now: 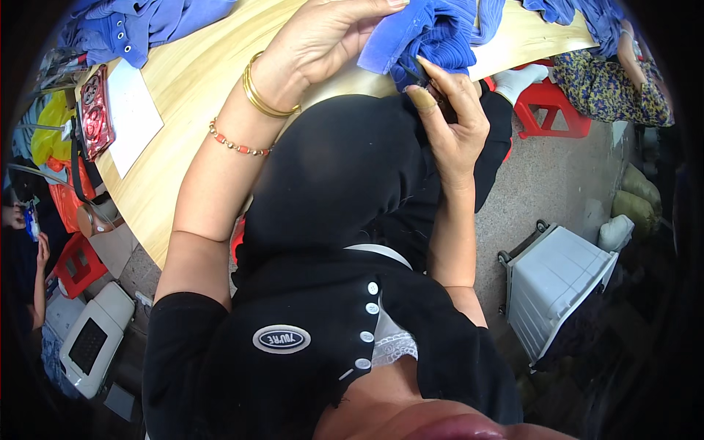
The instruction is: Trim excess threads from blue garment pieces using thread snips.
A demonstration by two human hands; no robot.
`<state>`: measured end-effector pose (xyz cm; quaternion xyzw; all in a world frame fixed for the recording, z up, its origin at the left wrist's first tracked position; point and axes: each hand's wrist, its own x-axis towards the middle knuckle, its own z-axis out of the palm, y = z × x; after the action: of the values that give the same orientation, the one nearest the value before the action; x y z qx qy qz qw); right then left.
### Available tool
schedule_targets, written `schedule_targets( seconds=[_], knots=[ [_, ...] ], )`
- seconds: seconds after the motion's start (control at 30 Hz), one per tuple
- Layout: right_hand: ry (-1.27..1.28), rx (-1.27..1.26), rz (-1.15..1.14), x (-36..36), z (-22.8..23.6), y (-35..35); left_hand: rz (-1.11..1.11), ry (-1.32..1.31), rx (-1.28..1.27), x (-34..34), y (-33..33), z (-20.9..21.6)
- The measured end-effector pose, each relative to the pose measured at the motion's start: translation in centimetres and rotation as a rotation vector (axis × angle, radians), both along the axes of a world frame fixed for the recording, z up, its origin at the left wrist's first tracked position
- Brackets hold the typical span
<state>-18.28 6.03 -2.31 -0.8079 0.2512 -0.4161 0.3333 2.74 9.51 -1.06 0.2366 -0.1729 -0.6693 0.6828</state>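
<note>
A blue ribbed garment (443, 45) with a smooth, lighter band lies at the table's near edge, above my knees. Its band is pinched between the thumb and fingers of my left hand (317, 45), which wears a gold bangle and a beaded bracelet; some fingertips are hidden behind the cloth. My right hand (456, 121) is closed at the garment's lower edge, a yellowish cover on its thumb. Between its fingers shows a small dark pointed tool (415, 72), touching or very near the fabric. The fingers hide most of it, so its exact kind is unclear.
On the wooden table (198, 95) lie a blue garment with metal eyelets (125, 37), a white sheet (133, 110) and a red shiny packet (95, 114). Right are a red stool (554, 110), a person in floral cloth (609, 84) and a wheeled white bin (561, 282). Another person's hands (42, 249) show left.
</note>
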Motion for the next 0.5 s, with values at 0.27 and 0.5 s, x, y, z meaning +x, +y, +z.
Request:
schedule_targets(
  seconds=[0.27,0.5],
  knots=[
    [-0.085,0.001,0.025,0.9,0.1,0.3,-0.011,0.132,0.014,0.2,-0.4,-1.1],
    [-0.094,0.033,0.012,1.9,0.1,0.6,-0.105,0.294,-0.037,0.4,-0.7,-1.6]
  ],
)
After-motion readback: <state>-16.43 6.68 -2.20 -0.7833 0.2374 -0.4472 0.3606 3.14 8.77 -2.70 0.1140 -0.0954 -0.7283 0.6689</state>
